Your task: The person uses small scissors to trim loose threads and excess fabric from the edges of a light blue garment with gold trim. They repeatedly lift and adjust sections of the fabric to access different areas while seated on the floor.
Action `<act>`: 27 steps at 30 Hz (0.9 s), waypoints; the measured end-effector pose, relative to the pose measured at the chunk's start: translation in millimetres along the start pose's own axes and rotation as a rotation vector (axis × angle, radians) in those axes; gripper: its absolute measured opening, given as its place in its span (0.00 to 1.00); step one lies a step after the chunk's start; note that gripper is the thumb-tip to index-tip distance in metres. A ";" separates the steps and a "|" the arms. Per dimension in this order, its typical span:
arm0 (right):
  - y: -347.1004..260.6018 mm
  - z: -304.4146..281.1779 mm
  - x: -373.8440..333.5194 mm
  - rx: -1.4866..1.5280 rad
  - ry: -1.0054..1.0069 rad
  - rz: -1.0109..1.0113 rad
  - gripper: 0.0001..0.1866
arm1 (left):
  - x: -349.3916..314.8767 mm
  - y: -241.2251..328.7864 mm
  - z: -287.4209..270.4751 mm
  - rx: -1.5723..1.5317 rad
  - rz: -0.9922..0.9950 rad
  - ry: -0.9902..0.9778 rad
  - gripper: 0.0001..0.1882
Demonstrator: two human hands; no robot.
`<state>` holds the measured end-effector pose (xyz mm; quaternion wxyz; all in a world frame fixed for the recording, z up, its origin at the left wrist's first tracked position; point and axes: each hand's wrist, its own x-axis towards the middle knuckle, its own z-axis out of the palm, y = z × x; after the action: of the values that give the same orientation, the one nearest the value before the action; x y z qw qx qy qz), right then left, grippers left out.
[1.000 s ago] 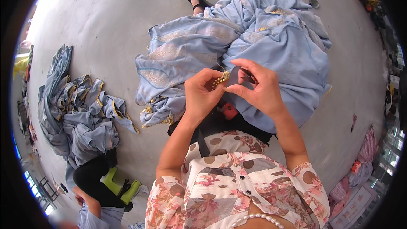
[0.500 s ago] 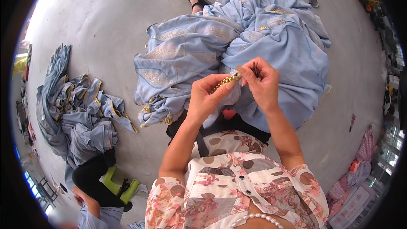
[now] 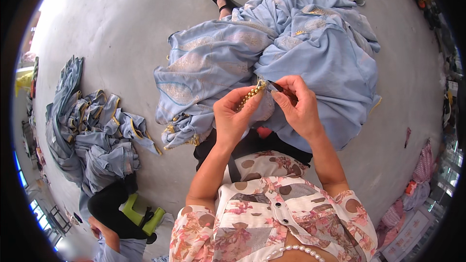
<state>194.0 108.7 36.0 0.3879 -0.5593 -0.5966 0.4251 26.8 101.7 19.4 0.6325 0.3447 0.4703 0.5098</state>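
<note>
The grey floor (image 3: 131, 24) carries everything, and across its middle spreads a broad mass of pale blue cloth (image 3: 325, 77), its near edge gathered against the seated person and a black shoe (image 3: 221, 0) showing beyond its far left corner. Toward the floor's left edge lies a second heap (image 3: 104, 150) of greyer blue cloth with yellow edging, and just below it sit a co-worker's dark-clad leg (image 3: 107, 204) and a lime-green seat-like frame (image 3: 155, 222) with a black strap. Both cloth masses keep their places; the change is at the hands. The left hand (image 3: 232, 111) keeps its grip, thumb and fingers pinching a gold-beaded trim (image 3: 252, 92) above the near middle of the pale blue cloth. The right hand (image 3: 300, 104), whose fingertips met the left's over the beads half a second ago, now stands just beside them, its grip closed around a small dark tool (image 3: 275, 86), perhaps snips, with the tip toward the beaded end. That seems to bring the tool, rather than the fingertips, to bear on the trim; whether it touches cannot be told. No container can be made out by the hands; the beads rest within the left hand's pinch.
</note>
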 end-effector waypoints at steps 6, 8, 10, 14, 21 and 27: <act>-7.7 3.6 4.6 -0.002 -0.004 0.023 0.10 | -1.0 -4.3 4.2 0.106 0.050 0.012 0.09; -9.5 5.5 5.7 0.005 0.029 -0.026 0.09 | -2.6 -3.8 5.8 0.200 0.108 0.022 0.08; -8.2 5.5 5.5 -0.077 0.041 -0.054 0.09 | -1.7 -5.3 5.6 0.277 0.160 0.033 0.08; -1.3 6.0 6.5 -0.189 0.074 -0.106 0.08 | 1.0 -2.2 6.2 0.494 0.390 0.057 0.10; -2.2 -5.8 10.3 0.169 0.062 0.018 0.12 | 1.8 0.7 -1.4 0.634 0.535 0.087 0.12; -3.7 -7.3 5.3 0.011 -0.106 0.063 0.11 | 5.2 3.6 -3.2 0.781 0.666 0.030 0.14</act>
<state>199.2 114.5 41.9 0.3453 -0.5523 -0.5961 0.4695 22.8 107.5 20.4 0.2529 0.6791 0.4994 0.4748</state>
